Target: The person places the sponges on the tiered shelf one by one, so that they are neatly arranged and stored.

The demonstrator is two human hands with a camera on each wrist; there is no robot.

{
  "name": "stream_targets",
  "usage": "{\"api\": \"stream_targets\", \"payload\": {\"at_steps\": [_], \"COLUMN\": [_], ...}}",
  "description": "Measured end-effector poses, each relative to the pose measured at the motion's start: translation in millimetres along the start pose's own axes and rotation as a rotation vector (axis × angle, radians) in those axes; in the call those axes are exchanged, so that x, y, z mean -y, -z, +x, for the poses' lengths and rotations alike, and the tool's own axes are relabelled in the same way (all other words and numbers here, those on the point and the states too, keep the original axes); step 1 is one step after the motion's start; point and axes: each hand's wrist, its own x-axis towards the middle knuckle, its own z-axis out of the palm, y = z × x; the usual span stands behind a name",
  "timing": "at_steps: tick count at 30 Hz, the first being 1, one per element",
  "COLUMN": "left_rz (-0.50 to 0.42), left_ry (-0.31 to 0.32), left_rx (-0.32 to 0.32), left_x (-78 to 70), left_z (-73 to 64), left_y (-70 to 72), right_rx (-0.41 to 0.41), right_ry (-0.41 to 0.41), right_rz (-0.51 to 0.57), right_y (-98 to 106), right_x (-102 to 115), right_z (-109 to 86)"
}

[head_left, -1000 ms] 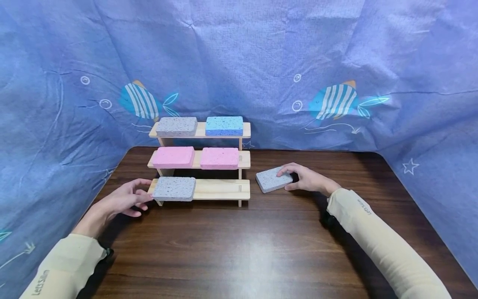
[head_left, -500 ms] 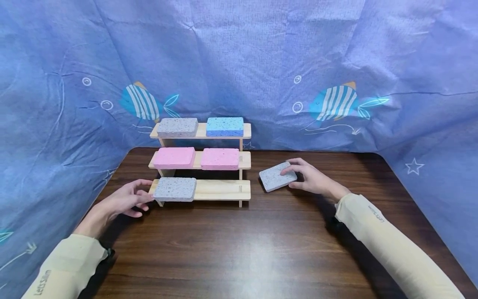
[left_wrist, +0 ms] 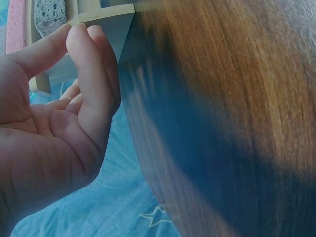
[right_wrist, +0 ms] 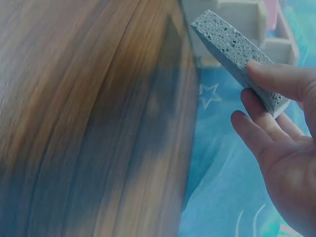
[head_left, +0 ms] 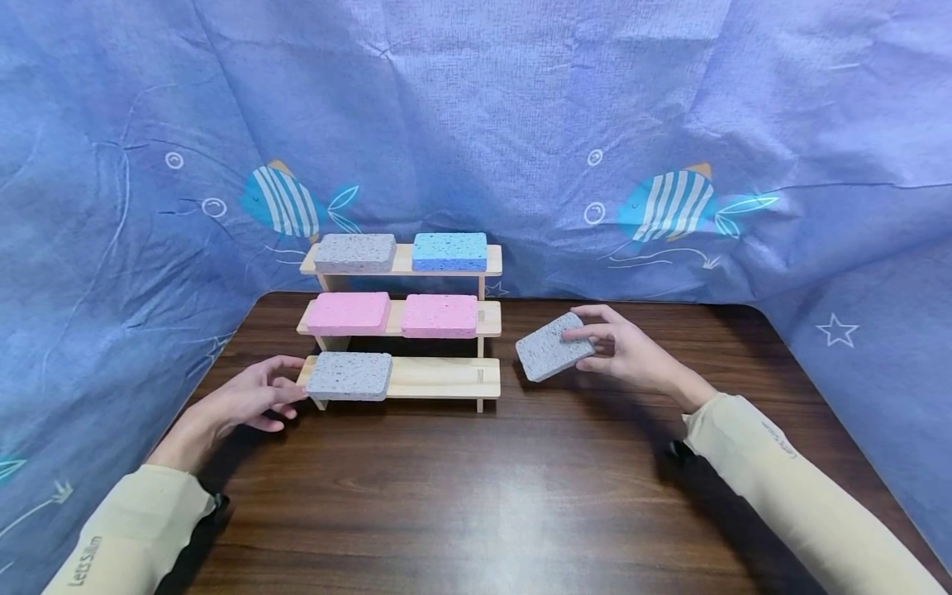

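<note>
My right hand (head_left: 628, 351) pinches a grey speckled sponge (head_left: 550, 349) by its right end, between thumb and fingers. The sponge is tilted and hangs over the table, right of a three-tier wooden shelf rack (head_left: 446, 376). In the right wrist view its porous edge (right_wrist: 232, 44) faces the camera, with the thumb pressed on it. My left hand (head_left: 253, 395) holds the left end of the lowest tier between thumb and fingers, beside another grey sponge (head_left: 348, 376) lying there. The left wrist view has those fingertips right at the end of the rack (left_wrist: 106, 14).
Two pink sponges (head_left: 348, 313) lie on the middle tier. The top tier bears a grey sponge (head_left: 355, 252) at left and a blue sponge (head_left: 449, 251) at right. Behind the dark wooden table (head_left: 446, 487) hangs a blue fish-print cloth (head_left: 476, 124).
My right hand has raised the grey sponge off the table and drawn it slightly right, tilting it more upright. The left hand stays at the rack.
</note>
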Motion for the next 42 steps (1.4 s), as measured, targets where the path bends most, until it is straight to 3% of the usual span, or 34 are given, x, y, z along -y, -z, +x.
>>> {"api": "stream_targets", "payload": {"at_steps": [5,15,24,32,42], "left_rz": [0.001,0.005,0.017,0.010,0.019], "left_ry": [-0.006,-0.014,-0.004,-0.015,-0.003], "left_rx": [0.001,0.003,0.001,0.002,0.000], "left_x": [1.2,2.3,1.1,1.5,0.2], "left_z": [0.9,2.2,2.7,3.1,2.0], "left_y": [-0.1,2.2,2.6,2.6,2.3], "right_rx": [-0.002,-0.018,-0.074,-0.084,-0.093], "right_ry": [-0.009,0.096,0.114,0.197,0.226], "right_rz": [0.086,0.200,0.289,0.408,0.406], "right_y": [-2,-8,-19,-27,-34], "right_x": [16,53,83,102,111], "right_z": [-0.2,-3.1,-1.8,-0.4,4.6]}}
